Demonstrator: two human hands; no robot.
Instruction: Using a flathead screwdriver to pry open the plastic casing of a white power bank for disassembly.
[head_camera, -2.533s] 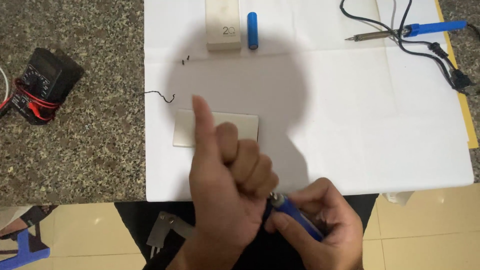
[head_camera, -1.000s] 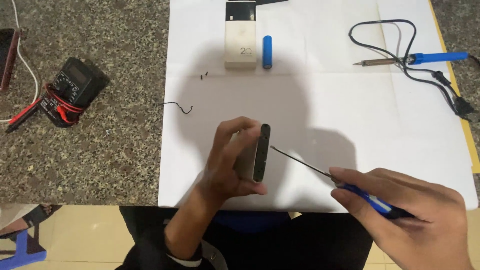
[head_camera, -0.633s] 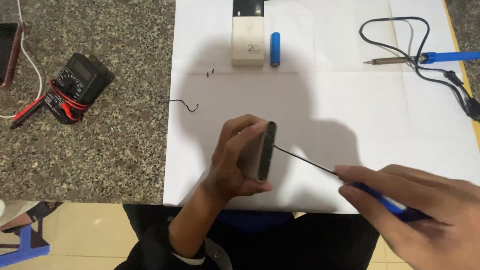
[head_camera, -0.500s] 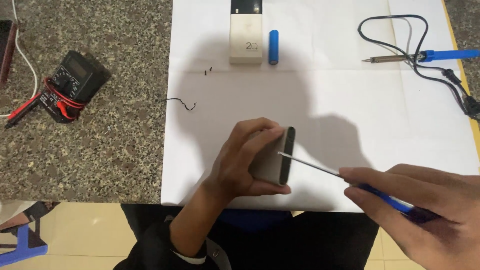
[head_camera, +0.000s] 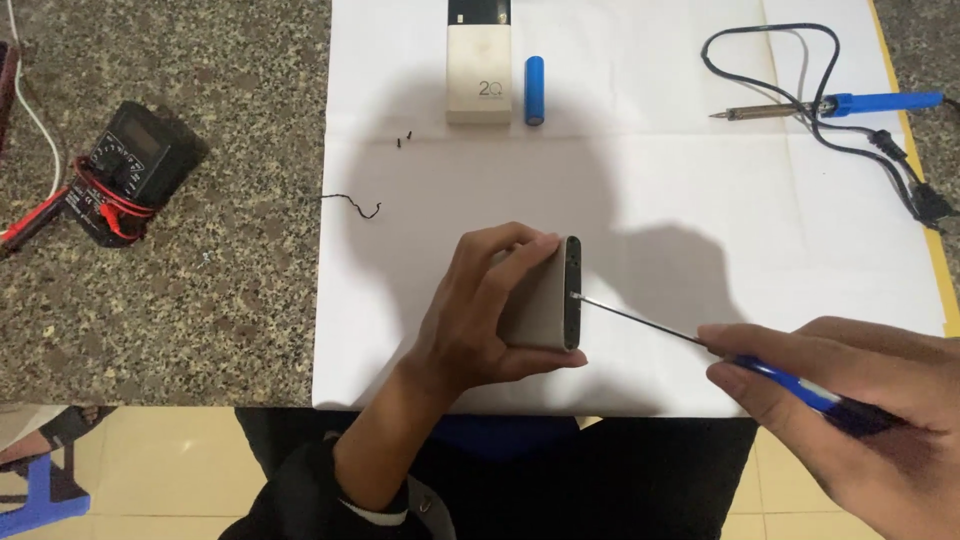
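at about 9 o'clock, on the speckled stone counter (head_camera: 230, 300), lies a black multimeter (head_camera: 135, 165) with red and black leads wound around it. the white paper sheet (head_camera: 700, 250) covers the middle and right part of the counter. near its left edge, at about 10 o'clock from the centre, you see a short curled black wire (head_camera: 352, 206) and two tiny dark screws (head_camera: 404, 139). your left hand (head_camera: 475, 320) is closed around a flat beige power bank (head_camera: 545, 305) just below the centre; the thumb is under it and the fingers (head_camera: 520, 245) over the top, and the dark end cap points to 3 o'clock. at 12 o'clock a second beige power bank case (head_camera: 478, 75) lies flat, and a blue cylindrical battery cell (head_camera: 535, 90) is just beside it. the thin metal shaft of a blue screwdriver (head_camera: 790, 385) touches the dark end cap with its tip. your right hand (head_camera: 870, 410), at about 4 o'clock, grips the handle of it. at about 2 o'clock a blue soldering iron (head_camera: 850, 103) rests with its black cord looped beside it.
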